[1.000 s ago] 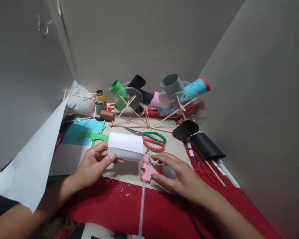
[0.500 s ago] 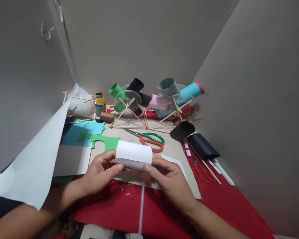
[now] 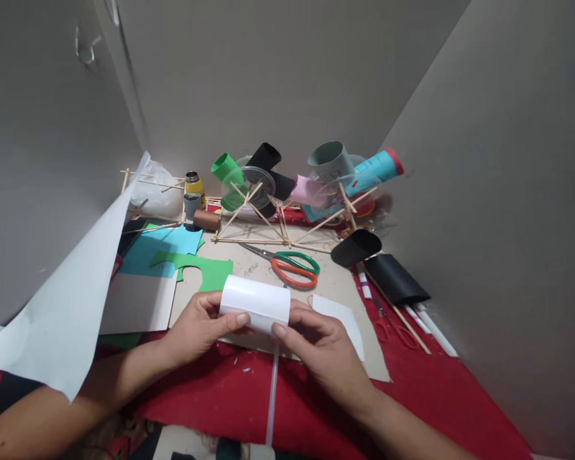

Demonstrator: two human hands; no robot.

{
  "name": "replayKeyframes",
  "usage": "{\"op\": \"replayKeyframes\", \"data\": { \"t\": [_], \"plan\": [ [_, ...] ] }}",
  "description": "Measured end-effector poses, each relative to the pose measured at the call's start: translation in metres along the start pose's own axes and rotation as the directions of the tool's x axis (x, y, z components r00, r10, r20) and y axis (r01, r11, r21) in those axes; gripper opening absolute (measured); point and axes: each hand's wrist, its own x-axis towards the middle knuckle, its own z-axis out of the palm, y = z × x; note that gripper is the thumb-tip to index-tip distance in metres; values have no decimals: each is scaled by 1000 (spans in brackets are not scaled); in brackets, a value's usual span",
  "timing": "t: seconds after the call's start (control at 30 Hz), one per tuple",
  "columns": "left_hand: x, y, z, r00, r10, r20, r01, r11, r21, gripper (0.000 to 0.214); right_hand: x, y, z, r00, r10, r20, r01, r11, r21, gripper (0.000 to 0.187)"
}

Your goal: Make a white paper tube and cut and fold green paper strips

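Between my two hands is a white paper tube [image 3: 255, 299], held level above a cardboard sheet, with a seam along its near side. My left hand [image 3: 205, 326] is closed on its left end, thumb along the seam. The right end is gripped by my right hand [image 3: 322, 338], thumb pressed near the lower edge. Just behind the tube lie scissors with green and orange handles [image 3: 294, 269] and a cut green sheet [image 3: 213, 271]. Under the tube, a clear glue stick [image 3: 273, 399] points toward me, its far end hidden.
A stick frame [image 3: 249, 241] carrying clear discs and coloured tubes stands at the back. Black tubes [image 3: 397, 280] and red-handled scissors [image 3: 395, 329] lie right. A large curled white sheet [image 3: 71, 300] rises over my left forearm. Grey walls [image 3: 508, 191] enclose the red-covered table [image 3: 196, 402].
The tube has turned slightly in my hands, and my left thumb sits further along the seam. The whole view has shifted a little.
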Motion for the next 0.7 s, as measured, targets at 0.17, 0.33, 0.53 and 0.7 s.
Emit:
{"op": "replayKeyframes", "data": {
  "t": [0.17,0.33,0.53,0.7],
  "plan": [
    [0,4,3,999,40,-37,-38,998,47,25,-2,2,1,1000,14,24,-14,1000,-13,13],
    [-3,6,5,997,57,-56,-54,997,56,21,-3,1,2,999,29,18,-29,999,-29,17],
    [-3,7,5,997,76,-6,-75,988,133,29,-1,2,2,999,37,-13,-37,999,-14,16],
    [-2,11,2,998,60,33,-62,995,84,26,-2,6,-1,996,59,-61,-58,998,31,13]
  ]
}}
